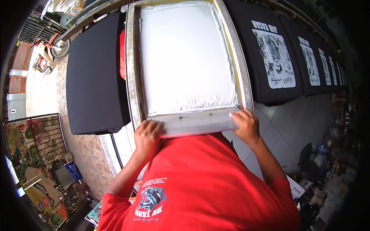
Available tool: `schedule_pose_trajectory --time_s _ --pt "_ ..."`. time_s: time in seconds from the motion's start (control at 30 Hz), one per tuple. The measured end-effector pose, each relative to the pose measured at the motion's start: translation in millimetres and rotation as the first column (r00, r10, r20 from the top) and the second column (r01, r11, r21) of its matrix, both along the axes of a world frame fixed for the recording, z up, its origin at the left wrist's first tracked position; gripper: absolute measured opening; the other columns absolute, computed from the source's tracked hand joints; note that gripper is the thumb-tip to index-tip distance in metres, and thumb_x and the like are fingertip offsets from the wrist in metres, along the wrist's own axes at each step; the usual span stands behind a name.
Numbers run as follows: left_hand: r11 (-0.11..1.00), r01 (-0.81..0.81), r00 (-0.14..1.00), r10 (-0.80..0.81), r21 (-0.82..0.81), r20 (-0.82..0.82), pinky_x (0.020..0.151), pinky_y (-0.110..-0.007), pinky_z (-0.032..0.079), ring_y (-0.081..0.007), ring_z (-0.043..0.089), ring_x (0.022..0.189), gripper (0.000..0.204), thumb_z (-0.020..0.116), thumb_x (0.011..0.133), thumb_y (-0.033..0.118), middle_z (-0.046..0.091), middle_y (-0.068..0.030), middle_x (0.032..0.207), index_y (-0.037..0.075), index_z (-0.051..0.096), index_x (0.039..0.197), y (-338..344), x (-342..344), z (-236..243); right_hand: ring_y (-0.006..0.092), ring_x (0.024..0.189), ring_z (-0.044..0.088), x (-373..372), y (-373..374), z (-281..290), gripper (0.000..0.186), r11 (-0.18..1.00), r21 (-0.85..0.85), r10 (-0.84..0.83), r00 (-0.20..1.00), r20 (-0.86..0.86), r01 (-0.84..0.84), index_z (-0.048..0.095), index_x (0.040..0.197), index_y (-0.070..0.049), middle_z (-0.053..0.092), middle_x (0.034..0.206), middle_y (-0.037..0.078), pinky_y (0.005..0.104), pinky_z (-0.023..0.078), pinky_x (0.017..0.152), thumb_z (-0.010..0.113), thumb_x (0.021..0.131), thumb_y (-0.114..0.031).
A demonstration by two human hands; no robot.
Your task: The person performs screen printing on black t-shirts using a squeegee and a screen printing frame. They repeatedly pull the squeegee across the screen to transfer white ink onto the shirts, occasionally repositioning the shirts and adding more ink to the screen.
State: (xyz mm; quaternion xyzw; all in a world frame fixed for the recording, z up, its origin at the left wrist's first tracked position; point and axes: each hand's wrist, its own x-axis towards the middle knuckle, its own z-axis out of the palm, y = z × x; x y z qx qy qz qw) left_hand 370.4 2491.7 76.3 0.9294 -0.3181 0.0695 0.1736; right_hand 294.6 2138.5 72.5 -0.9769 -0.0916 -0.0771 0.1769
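A metal-framed printing screen (pixel 131 69) covered in white ink lies in front of me. Across its near end rests a long grey squeegee (pixel 196 122). My left hand (pixel 148 134) grips the squeegee's left end and my right hand (pixel 244 124) grips its right end. My red shirt hides the lower edge of the squeegee and whatever lies under the near part of the frame.
A plain black shirt (pixel 94 73) lies stretched on a board to the left. To the right runs a row of black shirts with white printed pictures (pixel 275 54). White floor tiles (pixel 289 127) show below, clutter and painted boards (pixel 34 154) at left, a motorbike (pixel 48 50) beyond.
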Motion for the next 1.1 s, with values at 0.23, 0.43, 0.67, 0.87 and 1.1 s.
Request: schedule_pose_trajectory --time_s 0.23,0.43,0.67,0.87,1.1 --pt "0.997 -0.005 0.997 -0.002 0.08 0.08 0.069 -0.033 0.054 -0.0212 0.065 0.083 0.032 0.066 0.065 0.009 0.068 -0.0024 0.091 0.009 0.07 0.097 -9 51 -19 0.0254 0.089 0.063 63 -12 -15 0.032 0.996 -0.049 0.073 0.993 0.094 -0.069 0.069 0.101 -0.003 0.066 0.097 0.007 0.0346 0.054 0.079 0.064 0.07 0.001" --pt "0.994 0.001 0.985 -0.02 0.111 0.169 0.071 -0.033 0.054 -0.0224 0.065 0.085 0.041 0.068 0.065 0.008 0.069 -0.0037 0.097 0.008 0.07 0.106 -33 144 -28 0.0244 0.088 0.063 170 -45 -30 0.036 0.988 -0.064 0.148 0.98 0.132 -0.14 0.069 0.102 -0.003 0.067 0.097 0.008 0.0331 0.054 0.078 0.064 0.067 0.001" --pt "0.998 -0.023 0.943 0.0 0.063 0.333 0.072 -0.032 0.054 -0.0209 0.066 0.082 0.031 0.071 0.069 0.009 0.068 -0.0012 0.093 0.012 0.07 0.1 -61 296 -56 0.0255 0.095 0.062 320 -80 -49 0.047 0.977 -0.179 0.147 0.971 0.191 -0.113 0.068 0.11 -0.012 0.065 0.102 0.005 0.035 0.055 0.079 0.068 0.064 -0.002" --pt "0.979 -0.066 0.969 0.017 0.193 0.247 0.069 -0.04 0.055 -0.027 0.066 0.079 0.017 0.07 0.073 0.02 0.067 -0.0076 0.087 0.014 0.067 0.088 -82 430 -31 0.0311 0.091 0.065 453 -105 -35 0.038 0.98 -0.151 0.159 0.971 0.18 -0.132 0.07 0.106 -0.014 0.067 0.097 0.011 0.0409 0.054 0.078 0.074 0.068 -0.014" --pt "0.959 -0.019 0.994 -0.012 0.284 0.107 0.073 -0.046 0.055 -0.0351 0.067 0.08 0.028 0.072 0.072 0.03 0.069 -0.0133 0.084 0.013 0.07 0.094 -75 417 56 0.0357 0.075 0.067 440 -99 31 0.032 0.976 -0.032 0.216 0.966 0.14 -0.214 0.071 0.092 -0.004 0.069 0.079 0.017 0.0417 0.052 0.069 0.079 0.069 -0.024"
